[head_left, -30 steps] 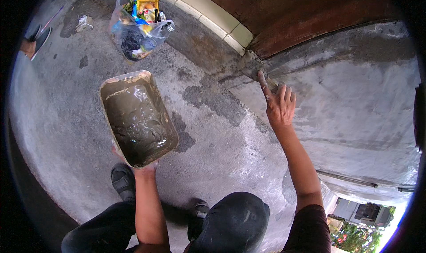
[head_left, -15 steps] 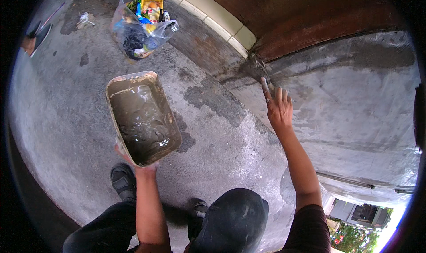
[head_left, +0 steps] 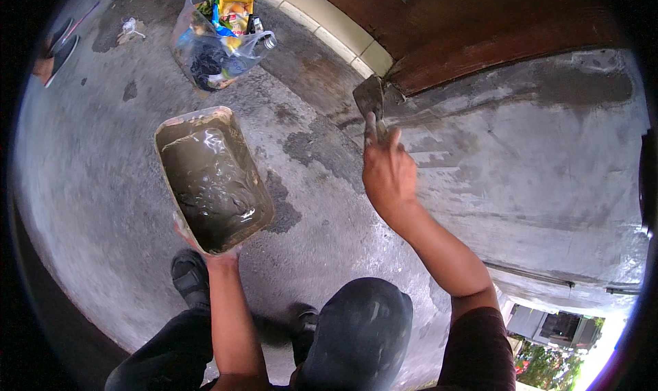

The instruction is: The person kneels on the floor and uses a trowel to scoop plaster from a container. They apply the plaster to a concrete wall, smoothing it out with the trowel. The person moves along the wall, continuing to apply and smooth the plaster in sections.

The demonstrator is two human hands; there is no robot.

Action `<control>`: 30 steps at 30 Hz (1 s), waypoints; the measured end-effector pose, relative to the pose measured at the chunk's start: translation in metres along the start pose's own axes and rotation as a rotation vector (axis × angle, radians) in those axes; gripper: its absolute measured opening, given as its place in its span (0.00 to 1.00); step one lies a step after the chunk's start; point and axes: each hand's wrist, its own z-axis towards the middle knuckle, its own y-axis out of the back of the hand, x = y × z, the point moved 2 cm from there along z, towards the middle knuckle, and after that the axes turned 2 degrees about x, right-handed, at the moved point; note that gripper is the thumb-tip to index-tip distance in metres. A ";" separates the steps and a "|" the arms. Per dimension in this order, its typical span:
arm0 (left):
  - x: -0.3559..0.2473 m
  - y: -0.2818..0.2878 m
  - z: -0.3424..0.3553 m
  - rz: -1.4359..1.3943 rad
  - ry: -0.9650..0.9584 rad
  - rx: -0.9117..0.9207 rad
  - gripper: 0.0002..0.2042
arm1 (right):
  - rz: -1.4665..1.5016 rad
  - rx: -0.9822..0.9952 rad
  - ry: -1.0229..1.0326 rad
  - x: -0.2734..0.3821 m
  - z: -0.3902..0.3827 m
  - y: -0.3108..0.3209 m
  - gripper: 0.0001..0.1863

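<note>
My left hand grips a rectangular plastic tub from below and its near end. The tub holds wet, glossy grey cement mix. My right hand is closed on a small trowel, index finger lying along it toward the dark, dirty blade. The blade is at the corner where the grey wall meets a brown painted panel and a cream tiled edge; I cannot tell whether it touches. Damp grey patches and smears mark the wall near my right hand.
A clear plastic bag of mixed items leans by the tiled edge. Another person's foot in a dark sandal is at the upper left. A crumpled white scrap lies on the concrete floor. My knee is below.
My right hand has swung left and turned, bringing the trowel blade into fuller view left of where it was. The tub has shifted slightly and is still in my left hand.
</note>
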 end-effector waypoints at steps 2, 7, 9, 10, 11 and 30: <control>0.001 -0.011 0.000 -0.042 0.047 -0.067 0.31 | 0.012 0.034 -0.051 -0.001 0.008 0.005 0.26; 0.008 -0.008 0.001 -0.138 0.075 -0.137 0.33 | -0.027 -0.010 -0.035 0.002 0.016 0.012 0.10; 0.008 -0.011 0.000 -0.080 0.078 -0.089 0.34 | -0.033 -0.020 -0.038 0.001 0.014 0.012 0.09; 0.007 -0.011 -0.001 -0.082 0.083 -0.092 0.34 | -0.017 -0.030 -0.043 -0.002 0.011 0.011 0.09; 0.006 -0.011 -0.001 -0.083 0.087 -0.094 0.34 | 0.000 -0.040 -0.048 -0.006 0.008 0.010 0.09; 0.013 0.015 0.000 -0.069 0.055 0.001 0.32 | -0.223 -0.154 0.153 -0.092 -0.023 -0.023 0.32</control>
